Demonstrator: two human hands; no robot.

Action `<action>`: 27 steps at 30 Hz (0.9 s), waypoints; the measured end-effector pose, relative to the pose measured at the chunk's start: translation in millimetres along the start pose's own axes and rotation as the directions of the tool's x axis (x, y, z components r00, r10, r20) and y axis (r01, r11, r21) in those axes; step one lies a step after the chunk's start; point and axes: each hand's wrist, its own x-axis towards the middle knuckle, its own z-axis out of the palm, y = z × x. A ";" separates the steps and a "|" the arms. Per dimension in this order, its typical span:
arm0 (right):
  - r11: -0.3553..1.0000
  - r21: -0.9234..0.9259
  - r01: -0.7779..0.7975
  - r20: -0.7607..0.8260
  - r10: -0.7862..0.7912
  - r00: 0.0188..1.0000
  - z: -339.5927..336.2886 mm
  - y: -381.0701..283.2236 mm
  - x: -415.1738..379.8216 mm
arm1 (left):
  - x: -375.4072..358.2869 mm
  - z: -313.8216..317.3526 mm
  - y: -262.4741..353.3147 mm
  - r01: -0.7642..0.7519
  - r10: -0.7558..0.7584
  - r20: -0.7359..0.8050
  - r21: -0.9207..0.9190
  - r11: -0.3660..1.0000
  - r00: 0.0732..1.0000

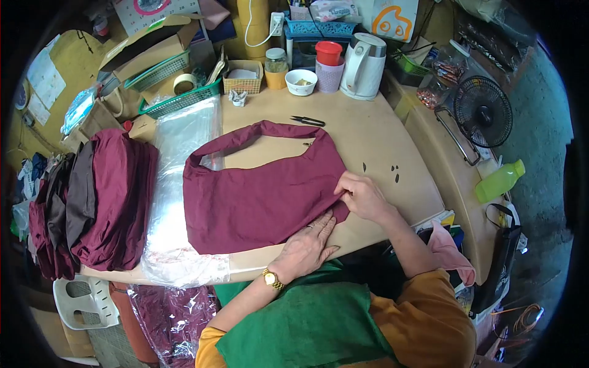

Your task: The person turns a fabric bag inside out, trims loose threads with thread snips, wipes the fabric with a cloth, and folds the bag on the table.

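Note:
A maroon cloth shoulder bag (257, 196) lies flat on the table with its strap looped toward the far side. My left hand (310, 242) rests on the bag's near right edge, fingers stretched out and lying flat. At the bag's right side, my right hand (362, 195) pinches the edge of the cloth between thumb and fingers. Black thread snips (308, 121) lie just beyond the strap. To the left of the bag is a stack of clear plastic sleeves (175, 178), and past it a pile of folded maroon bags (116, 196).
Along the back stand a white kettle (363, 66), a white bowl (301, 82), a jar (276, 67) and a green basket (181, 101). A fan (483, 111) and a green bottle (500, 181) are on the right. Plastic-wrapped maroon cloth (175, 319) sits below the table's front edge.

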 end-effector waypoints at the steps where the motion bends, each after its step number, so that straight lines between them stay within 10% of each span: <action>1: 1.000 -0.001 -0.006 0.001 0.006 1.000 -2.9 -4.2 1.0 | 0.2 -0.5 0.0 -0.002 0.002 0.002 -0.005 1.000 1.000; 3: 0.956 -0.234 0.180 -0.015 -0.188 0.982 -10.3 -15.6 3.4 | -2.8 -6.3 3.1 0.001 0.001 0.059 -0.046 0.999 0.998; 6: 0.996 -0.058 0.060 0.233 -0.045 0.971 -11.1 -0.8 -6.7 | -7.5 -8.0 10.9 -0.035 0.036 0.113 -0.011 0.999 0.993; 10: 0.946 -0.186 0.266 0.070 -0.257 0.964 -7.5 -6.1 -17.7 | -2.3 -9.6 21.9 0.006 -0.037 0.231 0.134 0.991 0.972; 19: 0.910 -0.408 0.075 0.179 -0.001 0.984 -7.9 -4.4 -48.2 | -13.8 10.1 23.0 0.042 -0.075 0.220 0.153 0.987 0.973; 21: 0.655 -0.749 -0.099 -0.014 0.135 0.991 -15.8 -8.5 -43.5 | -14.3 9.5 24.3 0.074 -0.107 0.292 0.123 0.990 0.950; 24: 0.871 -0.422 -0.250 -0.208 0.175 0.962 -20.6 -49.9 -23.8 | -9.9 11.7 27.1 0.048 -0.087 0.195 0.197 0.979 0.977; 27: 0.929 -0.325 -0.178 -0.016 0.182 0.983 24.9 -85.9 -19.9 | -8.6 2.3 26.5 0.270 -0.284 0.489 0.101 0.958 0.825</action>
